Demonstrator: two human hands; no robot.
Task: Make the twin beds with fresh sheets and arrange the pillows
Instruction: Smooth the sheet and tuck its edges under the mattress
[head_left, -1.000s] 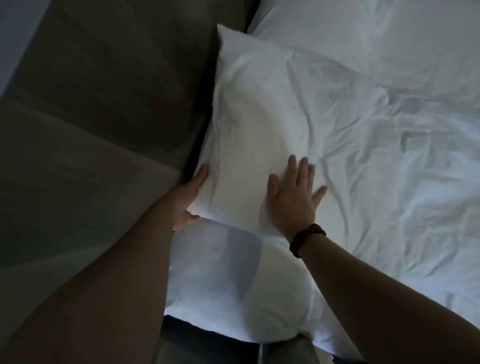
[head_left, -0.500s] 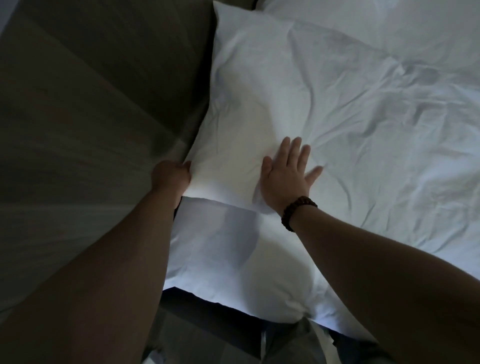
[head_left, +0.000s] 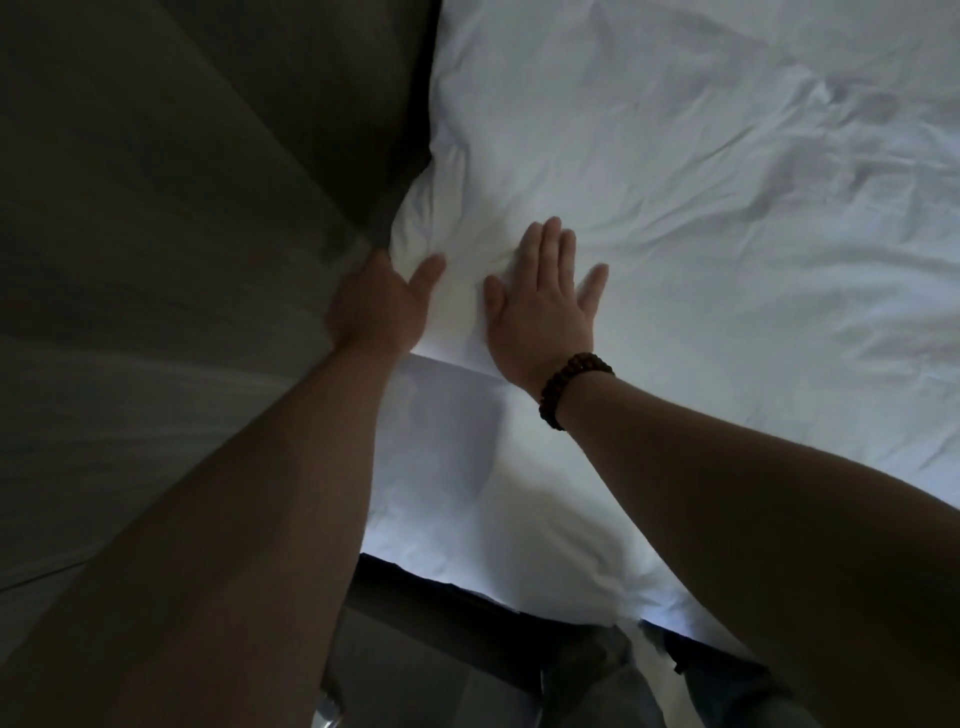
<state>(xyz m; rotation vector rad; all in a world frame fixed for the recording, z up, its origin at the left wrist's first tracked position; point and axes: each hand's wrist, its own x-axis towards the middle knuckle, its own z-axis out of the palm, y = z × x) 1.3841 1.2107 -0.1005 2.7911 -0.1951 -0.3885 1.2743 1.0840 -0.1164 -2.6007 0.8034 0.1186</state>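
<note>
White pillow (head_left: 597, 171): right hand (head_left: 545, 312) spread flat, left hand (head_left: 376, 312) gripping its edge; our shove could bunch it up.

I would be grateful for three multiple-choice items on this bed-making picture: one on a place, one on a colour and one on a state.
1. Where is the bead bracelet?
A. on the wrist of the right hand
B. on the other wrist
C. lying on the floor

2. What colour is the pillow?
A. grey
B. white
C. blue

3. How is the right hand?
A. clenched in a fist
B. lifted off the pillow
C. flat on the pillow, fingers straight

Answers:
1 A: the beads circle the wrist just behind the right hand.
2 B: its cover is white.
3 C: its palm lies on the pillow with straight fingers.
</note>
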